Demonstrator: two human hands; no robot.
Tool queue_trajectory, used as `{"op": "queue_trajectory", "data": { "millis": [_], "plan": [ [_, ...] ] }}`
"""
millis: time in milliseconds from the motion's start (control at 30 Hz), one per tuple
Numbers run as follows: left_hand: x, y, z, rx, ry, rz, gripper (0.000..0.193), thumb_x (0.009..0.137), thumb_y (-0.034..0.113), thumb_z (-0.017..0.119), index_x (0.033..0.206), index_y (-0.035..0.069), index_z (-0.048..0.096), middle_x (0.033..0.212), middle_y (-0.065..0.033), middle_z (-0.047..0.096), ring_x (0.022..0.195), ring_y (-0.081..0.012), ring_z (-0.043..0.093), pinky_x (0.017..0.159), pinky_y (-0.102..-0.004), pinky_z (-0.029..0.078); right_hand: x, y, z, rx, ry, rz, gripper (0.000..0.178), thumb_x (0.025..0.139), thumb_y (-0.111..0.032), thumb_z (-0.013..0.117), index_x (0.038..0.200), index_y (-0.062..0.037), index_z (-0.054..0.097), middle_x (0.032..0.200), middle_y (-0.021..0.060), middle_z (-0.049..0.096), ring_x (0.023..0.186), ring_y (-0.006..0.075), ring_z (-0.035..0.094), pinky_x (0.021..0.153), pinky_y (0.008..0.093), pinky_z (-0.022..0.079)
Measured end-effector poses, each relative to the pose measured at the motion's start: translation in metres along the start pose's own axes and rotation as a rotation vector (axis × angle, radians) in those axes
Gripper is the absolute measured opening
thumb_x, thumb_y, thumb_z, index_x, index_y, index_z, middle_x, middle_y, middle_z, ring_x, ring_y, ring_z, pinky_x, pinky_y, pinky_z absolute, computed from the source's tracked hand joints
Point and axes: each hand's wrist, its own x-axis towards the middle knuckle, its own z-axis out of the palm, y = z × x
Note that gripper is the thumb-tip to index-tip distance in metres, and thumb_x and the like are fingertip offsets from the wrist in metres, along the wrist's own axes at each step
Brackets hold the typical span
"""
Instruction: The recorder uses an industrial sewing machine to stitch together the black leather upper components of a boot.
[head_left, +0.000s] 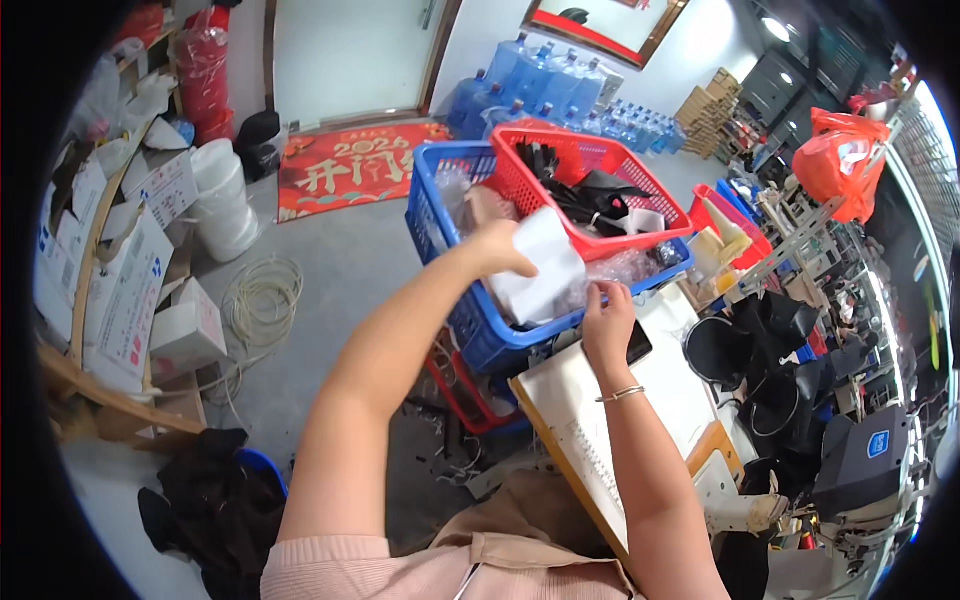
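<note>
Over the near side of a blue plastic basket [500, 338], my left hand [500, 250] is closed on a white sheet [545, 275], thumb on top; whether it is paper or cloth I cannot tell. My right hand [609, 315] is at the basket's near right rim with its fingertips pinched together. Beside those fingertips lies crumpled clear plastic [622, 267], but what they grip, if anything, is too small to make out. A red basket [655, 182] rests tilted on the blue one and holds black pieces [600, 197] of fabric or straps.
A white worktable [660, 345] with a dark phone [638, 343] and part of a sewing machine [735, 500] stands at right. Black goods [765, 350] are heaped beyond it. Coiled hose [262, 300], white buckets [222, 200] and cartons [125, 290] line the left. Blue water bottles [545, 80] stand behind.
</note>
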Motion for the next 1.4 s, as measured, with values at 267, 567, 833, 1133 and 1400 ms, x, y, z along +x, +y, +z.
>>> {"op": "queue_trajectory", "data": {
  "millis": [267,567,833,1133,1400],
  "plan": [
    [-0.123,-0.072,-0.129,-1.089,0.613,-0.019,0.047,0.081,0.015,0.070,0.122,0.001,0.052,0.107,-0.0105,0.063,0.094,-0.0228,0.063,0.083,-0.0385,0.051,0.005,-0.045,0.095,-0.710,-0.613,-0.391,0.065,0.078,-0.014,0.060,0.139,-0.0217,0.038,0.147,0.0155,0.027,0.115,0.0485,0.045,0.074,0.0675,0.045],
    [-0.182,-0.083,-0.068,-1.207,0.655,-0.221,0.049,0.078,0.011,0.073,0.122,0.002,0.051,0.109,-0.0087,0.062,0.097,-0.0211,0.062,0.084,-0.0353,0.051,0.083,-0.012,0.073,-0.294,-0.533,-0.501,0.030,0.081,-0.012,0.056,0.110,-0.0159,0.062,0.102,0.0170,0.061,0.079,0.0364,0.066,0.069,0.0444,0.054],
    [-0.045,0.019,-0.030,0.766,0.028,0.731,0.027,0.071,0.004,0.065,0.097,0.012,0.063,0.095,-0.0083,0.068,0.087,-0.0276,0.067,0.076,-0.0392,0.052,0.128,-0.012,0.060,-0.112,-0.493,-0.361,0.029,0.075,-0.010,0.060,0.102,-0.0112,0.071,0.085,0.0211,0.066,0.081,0.0361,0.065,0.073,0.0437,0.052],
    [0.018,-0.013,0.044,0.455,-0.862,0.399,0.071,0.085,0.042,0.061,0.140,0.006,0.035,0.134,-0.0267,0.046,0.115,-0.0401,0.052,0.096,-0.0421,0.044,0.105,-0.008,0.062,-0.091,-0.376,-0.424,0.044,0.069,-0.020,0.067,0.113,-0.0134,0.064,0.098,0.0189,0.065,0.083,0.0357,0.065,0.073,0.0444,0.053],
    [-0.066,0.070,0.014,0.493,0.113,0.342,0.050,0.079,0.031,0.069,0.120,0.004,0.058,0.114,-0.0185,0.061,0.104,-0.0337,0.060,0.091,-0.0395,0.047,0.045,0.003,0.043,-0.066,-0.788,-0.338,0.089,0.068,-0.043,0.075,0.142,-0.0144,0.034,0.150,0.0166,0.026,0.135,0.0490,0.023,0.104,0.0631,0.027]
  ]
}}
